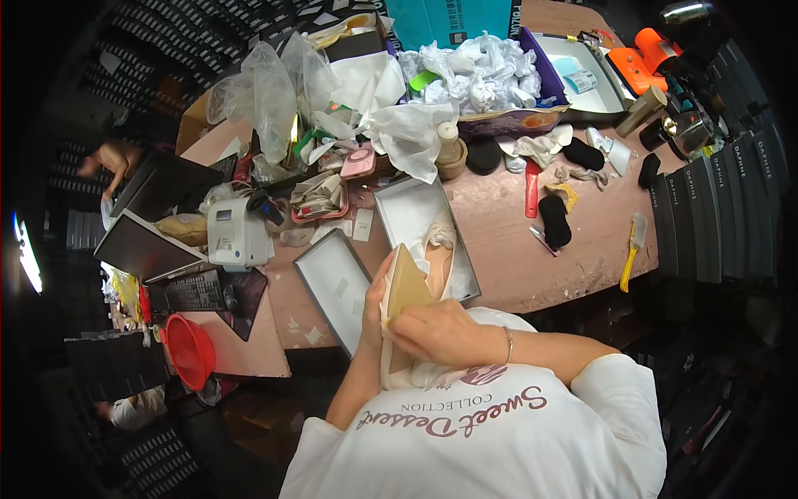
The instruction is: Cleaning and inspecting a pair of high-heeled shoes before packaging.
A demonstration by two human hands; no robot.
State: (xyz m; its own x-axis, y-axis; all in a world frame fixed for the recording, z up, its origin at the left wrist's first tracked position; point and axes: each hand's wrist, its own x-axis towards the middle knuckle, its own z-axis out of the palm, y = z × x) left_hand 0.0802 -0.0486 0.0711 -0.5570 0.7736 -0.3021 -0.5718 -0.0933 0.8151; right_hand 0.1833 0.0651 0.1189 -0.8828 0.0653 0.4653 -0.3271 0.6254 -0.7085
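Note:
In front of my chest, a pale shoe (409,281) is tilted with its tan sole turned up. My left hand (376,301) wraps round its side and holds it. Across the sole lies my right hand (442,334), fingers curled closed against it; what they pinch, if anything, is hidden. Just beyond, an open shoe box (399,206) contains another pale shoe (450,264), with crumpled white paper at its top. A grey-edged box lid (326,268), white inside, lies to the left of the box.
A purple-sided box (515,123) of crumpled paper stands at the back. To the right lie a red shoehorn-like tool (531,190), black pads (554,221) and a yellow-handled brush (633,249). On the left are a white label printer (237,234), a keyboard (197,291) and a red basin (189,351).

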